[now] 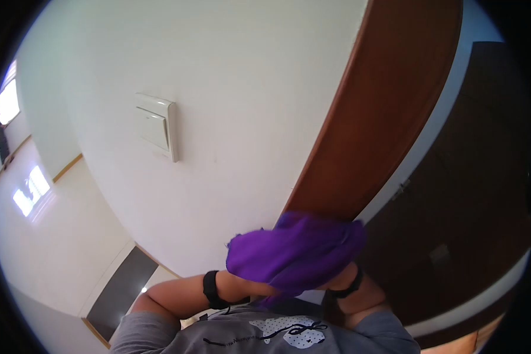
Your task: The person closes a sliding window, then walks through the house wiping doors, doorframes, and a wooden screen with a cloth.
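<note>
A crumpled purple cloth point(295, 251) is bunched up in front of me, against or just before the lower part of the brown wooden door frame point(377, 112). Both my forearms reach up to it from below, the left forearm point(183, 293) and the right forearm point(363, 295), each with a black strap around it. Folds of the cloth cover my left hand and my right hand, so the fingers do not show. The cloth is held up in the air between the two hands, its left end beside the white wall.
A light switch point(156, 127) is fixed on the white wall point(236, 82) at left. Right of the frame stands a dark door point(472, 177) with a handle point(401, 189). Far left are a bright window point(7, 106) and a grey panel point(121, 289).
</note>
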Available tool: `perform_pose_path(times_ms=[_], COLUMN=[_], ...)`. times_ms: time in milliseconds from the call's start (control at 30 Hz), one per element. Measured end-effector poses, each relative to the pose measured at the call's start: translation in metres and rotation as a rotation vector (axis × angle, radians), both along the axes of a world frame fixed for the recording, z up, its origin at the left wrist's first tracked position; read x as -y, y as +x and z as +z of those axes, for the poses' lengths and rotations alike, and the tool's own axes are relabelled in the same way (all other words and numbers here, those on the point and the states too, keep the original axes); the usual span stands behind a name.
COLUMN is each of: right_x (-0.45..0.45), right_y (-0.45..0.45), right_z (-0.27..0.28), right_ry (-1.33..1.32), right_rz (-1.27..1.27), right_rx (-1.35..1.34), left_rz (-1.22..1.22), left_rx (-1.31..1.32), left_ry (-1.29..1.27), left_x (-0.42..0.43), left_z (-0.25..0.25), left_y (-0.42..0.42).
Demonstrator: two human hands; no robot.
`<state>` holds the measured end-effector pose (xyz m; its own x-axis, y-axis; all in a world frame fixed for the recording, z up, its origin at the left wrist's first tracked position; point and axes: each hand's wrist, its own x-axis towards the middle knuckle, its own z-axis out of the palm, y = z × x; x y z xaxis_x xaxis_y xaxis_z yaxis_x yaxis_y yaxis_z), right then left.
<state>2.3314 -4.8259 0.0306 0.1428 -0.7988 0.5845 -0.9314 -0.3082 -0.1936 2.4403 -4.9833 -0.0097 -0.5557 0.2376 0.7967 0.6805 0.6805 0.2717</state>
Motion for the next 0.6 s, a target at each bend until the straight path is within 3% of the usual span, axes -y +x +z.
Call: perform_pose_path(times_ms=[67, 200, 300, 367, 533, 567, 600], right_x=[0.004, 0.005, 0.011, 0.021, 0.047, 0.047, 0.044], right_y=[0.009, 0.017, 0.022, 0.026, 0.044, 0.048, 0.048], right_z=[0.038, 0.076, 0.075, 0.063, 0.01, 0.0, -0.017], right_ry=[-0.024, -0.113, -0.1, -0.054, 0.18, 0.262, 0.258], right_rz=[-0.103, -0.331, -0.428, -0.461, -0.502, -0.542, -0.529], right_rx=[-0.018, -0.14, -0.149, -0.126, 0.02, -0.057, 0.03], left_rz=[-0.081, 0.108, -0.05, -0.139, -0.644, -0.734, -0.621], left_rx=[-0.098, -0.433, -0.536, -0.469, 0.046, 0.163, 0.074], left_ry=[0.01, -0.228, -0.219, -0.2, 0.328, 0.43, 0.396], left_x=[0.008, 0.009, 0.024, 0.039, 0.081, 0.083, 0.08], left_z=[0.008, -0.005, -0.032, -0.053, -0.061, -0.06, -0.049], left_y=[-0.008, 0.0, 0.0, -0.004, -0.001, 0.0, 0.001])
